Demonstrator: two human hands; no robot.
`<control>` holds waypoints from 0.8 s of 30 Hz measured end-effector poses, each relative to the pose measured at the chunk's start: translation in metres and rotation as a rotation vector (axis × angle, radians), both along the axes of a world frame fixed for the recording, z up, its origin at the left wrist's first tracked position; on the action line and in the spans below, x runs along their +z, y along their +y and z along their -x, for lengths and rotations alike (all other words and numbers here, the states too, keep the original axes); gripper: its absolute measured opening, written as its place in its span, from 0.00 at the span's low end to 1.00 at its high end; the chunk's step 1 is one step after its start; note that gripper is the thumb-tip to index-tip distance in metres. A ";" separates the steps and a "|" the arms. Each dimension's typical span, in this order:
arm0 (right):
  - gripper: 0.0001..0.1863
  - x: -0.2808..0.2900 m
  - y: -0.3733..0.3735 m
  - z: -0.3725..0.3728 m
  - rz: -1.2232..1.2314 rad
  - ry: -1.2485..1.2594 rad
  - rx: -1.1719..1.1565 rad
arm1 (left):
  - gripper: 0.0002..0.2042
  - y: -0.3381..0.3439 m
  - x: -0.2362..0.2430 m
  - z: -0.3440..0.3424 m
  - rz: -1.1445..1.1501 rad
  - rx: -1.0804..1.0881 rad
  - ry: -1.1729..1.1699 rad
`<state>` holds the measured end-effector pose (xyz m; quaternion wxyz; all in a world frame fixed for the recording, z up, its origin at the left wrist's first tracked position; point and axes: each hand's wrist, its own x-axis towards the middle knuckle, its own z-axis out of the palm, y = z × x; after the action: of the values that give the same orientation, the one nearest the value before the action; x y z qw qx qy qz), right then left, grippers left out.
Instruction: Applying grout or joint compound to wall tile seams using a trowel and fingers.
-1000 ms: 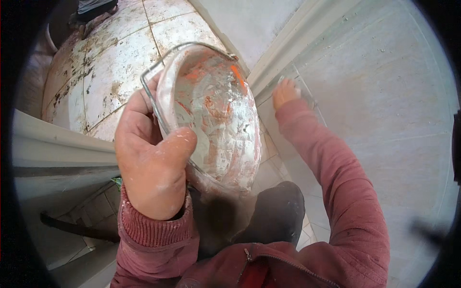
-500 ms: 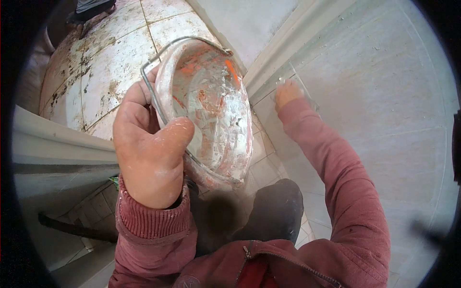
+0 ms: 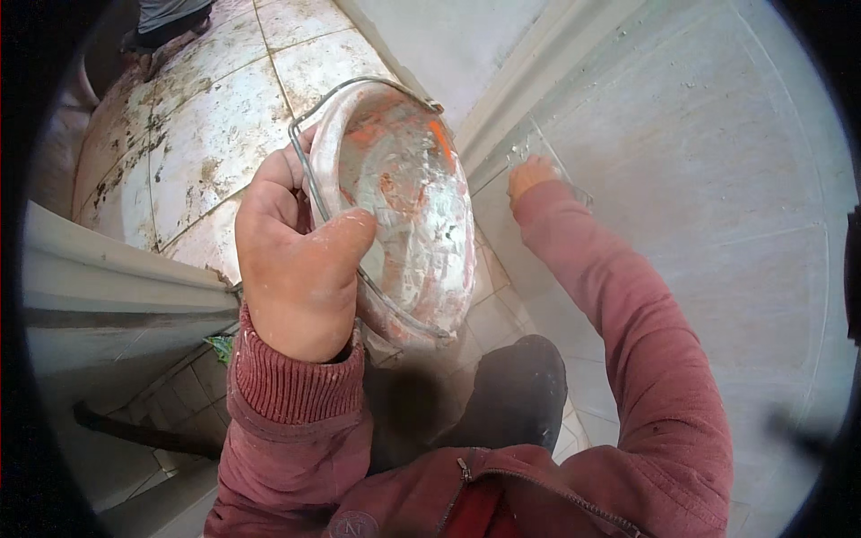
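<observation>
My left hand [image 3: 305, 260] is closed on the rim of an orange bucket [image 3: 408, 211], thumb on the near side and fingers around the outer wall. The bucket is tilted with its mouth toward me. A whitish paste coats its inside and rim, and the wire handle [image 3: 309, 170] runs along the rim beside my hand. At the grey wall tiles [image 3: 700, 170], my right hand [image 3: 535, 175] is closed on a thin, flat, straight-edged tool [image 3: 578, 191] held against the wall. My fingers hide most of it, and its exact kind cannot be made out.
Dirty white floor tiles [image 3: 206, 117] stretch away at the upper left, where a person's legs [image 3: 166, 22] show. A pale wall corner [image 3: 448, 54] stands ahead. At the lower left are a pale ledge [image 3: 117, 278] and a dark bar [image 3: 148, 430]. My knee [image 3: 516, 390] is below the bucket.
My left hand and the bucket have shifted slightly right, the hand also a little upward. My right hand has moved slightly left along the wall and looks less blurred.
</observation>
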<state>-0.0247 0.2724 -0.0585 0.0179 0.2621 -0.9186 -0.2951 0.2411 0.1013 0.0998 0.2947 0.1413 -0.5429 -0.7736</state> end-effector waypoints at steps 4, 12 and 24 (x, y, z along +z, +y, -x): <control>0.16 0.055 -0.021 -0.027 -0.046 0.152 0.234 | 0.21 -0.003 0.006 -0.003 -0.099 -0.027 0.083; 0.10 0.040 -0.007 -0.012 0.421 0.136 0.124 | 0.22 -0.007 0.004 -0.002 -0.051 -0.020 0.081; 0.14 -0.029 -0.040 -0.019 0.024 -0.172 -0.007 | 0.28 -0.014 -0.007 -0.003 0.037 0.006 0.019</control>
<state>-0.0062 0.2326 -0.0876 -0.0591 0.2829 -0.9212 -0.2605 0.2438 0.0877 0.0929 0.3049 0.1300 -0.5539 -0.7638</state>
